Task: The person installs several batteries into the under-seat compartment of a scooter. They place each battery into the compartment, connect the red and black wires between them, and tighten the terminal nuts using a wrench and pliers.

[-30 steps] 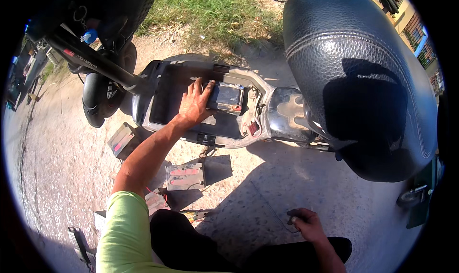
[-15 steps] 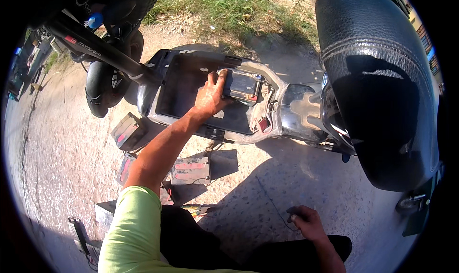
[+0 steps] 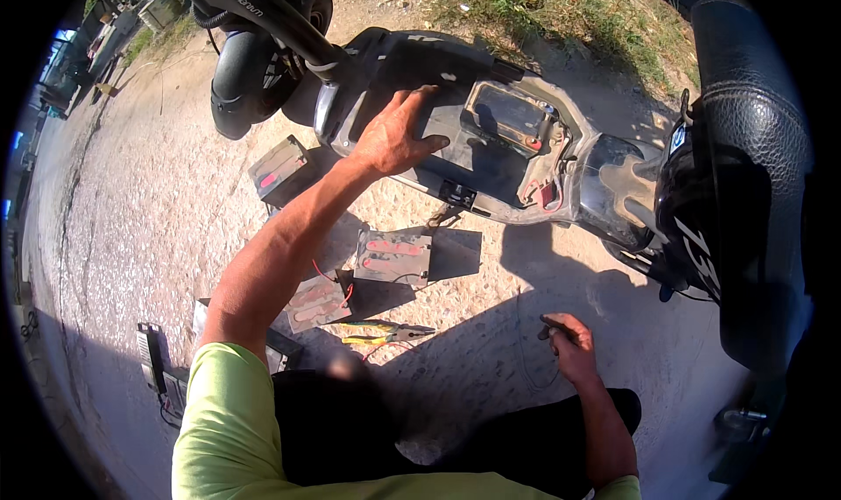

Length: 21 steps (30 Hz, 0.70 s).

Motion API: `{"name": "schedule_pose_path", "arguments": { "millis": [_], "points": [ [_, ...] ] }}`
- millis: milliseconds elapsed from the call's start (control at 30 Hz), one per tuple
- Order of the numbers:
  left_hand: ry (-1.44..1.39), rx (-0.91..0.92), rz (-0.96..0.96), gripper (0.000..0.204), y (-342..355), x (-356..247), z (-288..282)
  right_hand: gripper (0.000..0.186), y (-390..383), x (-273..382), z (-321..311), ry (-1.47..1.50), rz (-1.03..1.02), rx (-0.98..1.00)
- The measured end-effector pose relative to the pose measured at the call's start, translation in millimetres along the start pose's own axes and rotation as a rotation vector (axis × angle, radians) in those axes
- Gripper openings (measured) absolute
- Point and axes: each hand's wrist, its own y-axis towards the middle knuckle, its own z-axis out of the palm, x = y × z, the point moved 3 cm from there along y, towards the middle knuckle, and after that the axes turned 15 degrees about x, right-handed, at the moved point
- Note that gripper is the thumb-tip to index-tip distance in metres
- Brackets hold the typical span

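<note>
The left hand (image 3: 392, 141) spreads, its grip wide and visibly empty, over the scooter compartment (image 3: 473, 163), whose black battery (image 3: 504, 115), upper centre, sits rightward, presumably to keep its terminals (image 3: 533, 144) near wiring (image 3: 547, 193); the right hand (image 3: 572, 344), lower right, curls, contents indeterminable.

Seat (image 3: 762, 119) was blk leather-look, pebbled, semi-glossy. Tray (image 3: 486, 172) looked plastic, matt w/ dust; batt. (image 3: 508, 115) in it had a smooth plastic-look top, also dusty. Stem (image 3: 280, 18) was smooth, satin, metal-look; fender (image 3: 241, 84) matt blk plastic. Pliers (image 3: 381, 334) had yellow plastic-look grips & metal nose. Sleeve (image 3: 228, 404) was matt cloth, ground (image 3: 131, 237) rough & gritty.
</note>
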Motion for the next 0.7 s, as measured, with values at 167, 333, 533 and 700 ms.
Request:
{"name": "schedule_pose_path", "arguments": {
  "millis": [167,333,533,700],
  "points": [
    [-0.199,0.157,-0.159,0.059,-119.7,5.2,-43.2,0.029,61.2,43.4,-16.2,-0.058,-0.287,-0.015],
    [-0.306,0.063,-0.411,0.054,-269.2,38.1,-50.9,0.024,143.7,129.1,3.4,-0.741,-0.503,0.102],
    [-0.39,-0.159,-0.648,0.05,-404.4,56.9,-35.0,0.023,218.4,111.9,-10.0,-1.269,-0.763,0.037],
    [-0.47,-0.531,-0.92,0.056,-556.3,103.4,16.5,0.021,224.5,99.7,-4.0,-1.301,-0.754,-0.018]
  ]
}}
